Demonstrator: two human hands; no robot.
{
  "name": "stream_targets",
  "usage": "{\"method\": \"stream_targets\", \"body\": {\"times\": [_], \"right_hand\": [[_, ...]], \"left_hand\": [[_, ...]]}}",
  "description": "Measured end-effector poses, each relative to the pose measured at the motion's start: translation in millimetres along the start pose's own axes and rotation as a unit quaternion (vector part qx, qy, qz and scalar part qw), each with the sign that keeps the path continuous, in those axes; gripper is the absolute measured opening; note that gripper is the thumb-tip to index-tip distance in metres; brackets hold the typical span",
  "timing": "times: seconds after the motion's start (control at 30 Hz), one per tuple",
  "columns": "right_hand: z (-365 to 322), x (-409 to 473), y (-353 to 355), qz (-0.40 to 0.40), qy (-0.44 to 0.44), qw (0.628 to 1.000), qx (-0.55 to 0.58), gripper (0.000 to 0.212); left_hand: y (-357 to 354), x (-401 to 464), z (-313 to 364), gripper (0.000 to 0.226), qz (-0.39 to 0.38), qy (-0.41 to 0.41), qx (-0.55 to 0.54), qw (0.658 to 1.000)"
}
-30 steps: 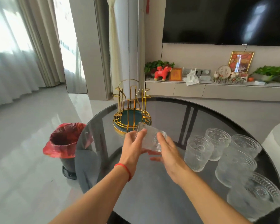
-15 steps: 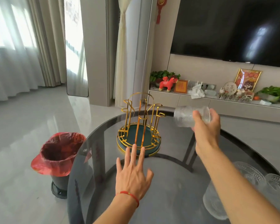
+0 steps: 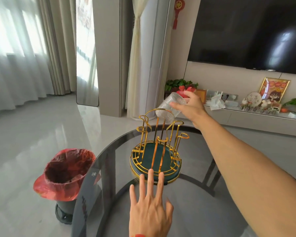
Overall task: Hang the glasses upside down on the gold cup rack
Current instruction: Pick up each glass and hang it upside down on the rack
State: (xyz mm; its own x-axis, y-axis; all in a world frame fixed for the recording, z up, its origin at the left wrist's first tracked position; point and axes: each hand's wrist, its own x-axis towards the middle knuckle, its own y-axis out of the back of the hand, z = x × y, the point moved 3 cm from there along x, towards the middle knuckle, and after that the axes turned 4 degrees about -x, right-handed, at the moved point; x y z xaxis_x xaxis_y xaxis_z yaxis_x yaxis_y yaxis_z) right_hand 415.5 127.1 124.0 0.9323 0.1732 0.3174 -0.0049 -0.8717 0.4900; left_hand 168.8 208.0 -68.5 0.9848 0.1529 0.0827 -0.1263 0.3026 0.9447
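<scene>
The gold cup rack (image 3: 156,147) with a dark green round base stands on the dark glass table (image 3: 195,202); its prongs are bare. My right hand (image 3: 190,106) holds a clear textured glass (image 3: 169,107) tilted mouth-down just above the rack's far top loop. My left hand (image 3: 149,207) lies flat with fingers spread, its fingertips touching the near rim of the rack's base. The other glasses are out of view.
A bin with a red bag (image 3: 65,175) stands on the floor left of the table. A TV (image 3: 249,31) hangs on the wall over a low shelf (image 3: 255,115) with plants and ornaments. Curtains (image 3: 24,48) cover the left window.
My right hand carried the glass left and tipped it mouth-down over the rack. My left hand let go of it earlier and slid forward to the rack's base. The view shifted upward.
</scene>
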Motion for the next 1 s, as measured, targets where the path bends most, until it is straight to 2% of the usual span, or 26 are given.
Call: {"method": "stream_targets", "body": {"times": [0.13, 0.27, 0.5, 0.6, 0.7, 0.73, 0.8, 0.87, 0.9, 1.0], "right_hand": [[7, 8, -9, -0.101, 0.025, 0.994, -0.041, 0.097], [9, 5, -21, -0.203, 0.039, 0.973, -0.107, 0.089], [20, 5, -41, -0.262, 0.041, 0.96, -0.086, 0.064], [19, 3, -40, -0.269, 0.045, 0.956, -0.109, 0.069], [18, -11, -27, -0.262, 0.029, 0.957, -0.121, 0.095], [18, -17, -18, -0.244, 0.025, 0.962, -0.122, 0.097], [19, -32, 2, -0.188, 0.027, 0.975, -0.12, 0.083], [17, -58, 27, -0.122, 0.024, 0.985, -0.121, 0.064], [15, -72, 37, -0.102, 0.022, 0.987, -0.122, 0.057], [1, -128, 64, -0.099, 0.029, 0.985, -0.14, 0.046]], "left_hand": [[5, 1, 2, 0.08, 0.034, -0.011, 0.015, 0.999], [0, 5, -1, 0.085, 0.022, -0.007, 0.027, 0.999], [-2, 6, -2, 0.086, 0.026, 0.0, 0.017, 1.0], [-5, 6, -4, 0.084, 0.031, -0.008, 0.024, 0.999], [-4, 4, -2, 0.082, 0.07, -0.017, 0.017, 0.997], [-5, 4, -3, 0.082, 0.081, -0.016, 0.011, 0.997], [-4, 6, -5, 0.083, 0.089, -0.014, -0.015, 0.996], [-9, 7, -5, 0.083, 0.088, -0.014, 0.003, 0.996], [-13, 7, -8, 0.082, 0.065, -0.002, 0.007, 0.998], [-9, 1, -9, 0.083, 0.066, -0.001, -0.008, 0.998]]}}
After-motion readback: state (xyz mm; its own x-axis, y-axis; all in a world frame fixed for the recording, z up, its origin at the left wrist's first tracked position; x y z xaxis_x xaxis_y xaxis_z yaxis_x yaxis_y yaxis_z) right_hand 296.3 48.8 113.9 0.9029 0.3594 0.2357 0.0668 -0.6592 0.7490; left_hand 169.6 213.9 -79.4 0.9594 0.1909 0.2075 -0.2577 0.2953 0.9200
